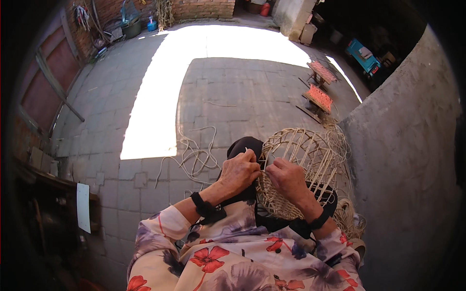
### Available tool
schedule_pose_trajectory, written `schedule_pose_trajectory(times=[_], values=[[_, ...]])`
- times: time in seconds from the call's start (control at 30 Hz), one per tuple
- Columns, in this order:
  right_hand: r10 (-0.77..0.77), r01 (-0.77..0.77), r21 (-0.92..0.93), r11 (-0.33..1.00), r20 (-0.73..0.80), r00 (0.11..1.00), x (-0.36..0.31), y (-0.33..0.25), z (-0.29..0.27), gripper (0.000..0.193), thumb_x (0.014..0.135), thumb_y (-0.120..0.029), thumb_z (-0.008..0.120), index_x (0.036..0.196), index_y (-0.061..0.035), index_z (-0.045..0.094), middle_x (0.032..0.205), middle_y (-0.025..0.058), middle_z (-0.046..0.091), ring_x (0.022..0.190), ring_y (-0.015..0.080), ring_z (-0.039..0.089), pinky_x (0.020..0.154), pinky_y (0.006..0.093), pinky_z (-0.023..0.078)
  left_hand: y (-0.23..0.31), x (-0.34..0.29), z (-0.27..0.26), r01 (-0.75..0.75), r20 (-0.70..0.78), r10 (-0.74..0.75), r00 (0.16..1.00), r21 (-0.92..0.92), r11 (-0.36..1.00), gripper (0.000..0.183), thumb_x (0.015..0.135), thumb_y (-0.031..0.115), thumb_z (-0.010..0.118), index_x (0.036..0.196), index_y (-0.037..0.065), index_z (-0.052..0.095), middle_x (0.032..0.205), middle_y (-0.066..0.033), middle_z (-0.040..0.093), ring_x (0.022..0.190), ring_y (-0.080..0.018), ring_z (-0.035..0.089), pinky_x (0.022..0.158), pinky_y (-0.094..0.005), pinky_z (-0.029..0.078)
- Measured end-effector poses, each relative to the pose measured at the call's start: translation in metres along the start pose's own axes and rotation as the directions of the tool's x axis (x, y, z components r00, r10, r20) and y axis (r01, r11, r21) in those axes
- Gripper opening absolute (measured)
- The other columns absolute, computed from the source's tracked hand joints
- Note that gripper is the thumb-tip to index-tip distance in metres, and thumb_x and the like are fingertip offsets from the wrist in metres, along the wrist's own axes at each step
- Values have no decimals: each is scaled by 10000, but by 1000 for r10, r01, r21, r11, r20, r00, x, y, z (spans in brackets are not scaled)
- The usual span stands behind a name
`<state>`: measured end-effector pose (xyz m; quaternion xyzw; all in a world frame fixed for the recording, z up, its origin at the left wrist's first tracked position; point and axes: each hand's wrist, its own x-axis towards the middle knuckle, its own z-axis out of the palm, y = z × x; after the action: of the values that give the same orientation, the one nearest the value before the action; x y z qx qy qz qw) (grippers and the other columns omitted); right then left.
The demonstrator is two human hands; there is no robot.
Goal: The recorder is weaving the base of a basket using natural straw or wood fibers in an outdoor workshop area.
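A round, open-weave basket of pale cord (302,154) rests on my lap, leaning to the right. At its left edge my left hand (239,170) is closed in a pinch, a short pale cord end (246,150) poking out above the fingertips. My right hand (287,180) is closed too, just over the basket's near left part; its fingers hide what they grip. The hands are a small gap apart. Loose cord (198,156) lies in loops on the paving left of my knee.
A bundle of cord (345,213) lies right of my lap, against a grey wall (403,145). Two low stools with red woven seats, a nearer stool (319,98) and a farther stool (323,72), stand ahead right. A wooden pole (57,87) leans at the left.
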<state>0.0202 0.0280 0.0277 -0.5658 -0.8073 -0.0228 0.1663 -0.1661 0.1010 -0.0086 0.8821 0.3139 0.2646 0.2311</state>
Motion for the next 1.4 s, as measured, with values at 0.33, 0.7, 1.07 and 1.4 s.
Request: schedule_pose_trajectory(times=[0.33, 0.7, 1.07, 1.4], values=[[335, -340, 508, 791, 105, 936, 5, 10, 0, 178, 822, -15, 634, 997, -37, 608, 897, 123, 659, 802, 307, 679, 683, 383, 535, -6, 5, 2, -36, -24, 36, 999, -29, 999, 149, 749, 231, 763, 796, 102, 704, 948, -31, 562, 877, -232, 617, 690, -397, 511], [287, -391, 536, 749, 269, 919, 8, 7, 2, 649, 770, 21, 606, 1385, -97, 435, 934, 160, 705, 826, 338, 689, 735, 386, 543, 1, 13, 4, 56, -144, -41, 989, 107, 993, 403, 624, 265, 841, 878, 122, 561, 986, -41, 505, 899, -253, 613, 650, -403, 517], [319, -620, 776, 119, 561, 764, 26, 8, -22, 358, 849, -45, 611, 1204, -36, 571, 761, -49, 527, 689, 37, 500, 585, 223, 414, -4, -2, -6, -80, -197, 68, 978, -54, 995, 241, 710, 145, 789, 835, 83, 593, 817, -50, 581, 726, -269, 602, 621, -400, 495], [67, -450, 826, 339, 456, 888, 50, -1, -22, 181, 953, -141, 601, 1110, -53, 606, 762, -69, 503, 699, 18, 479, 625, 195, 408, 4, -6, 8, -341, -239, 375, 896, 172, 924, 133, 759, 56, 694, 871, 68, 624, 785, -56, 576, 660, -229, 587, 526, -354, 475]])
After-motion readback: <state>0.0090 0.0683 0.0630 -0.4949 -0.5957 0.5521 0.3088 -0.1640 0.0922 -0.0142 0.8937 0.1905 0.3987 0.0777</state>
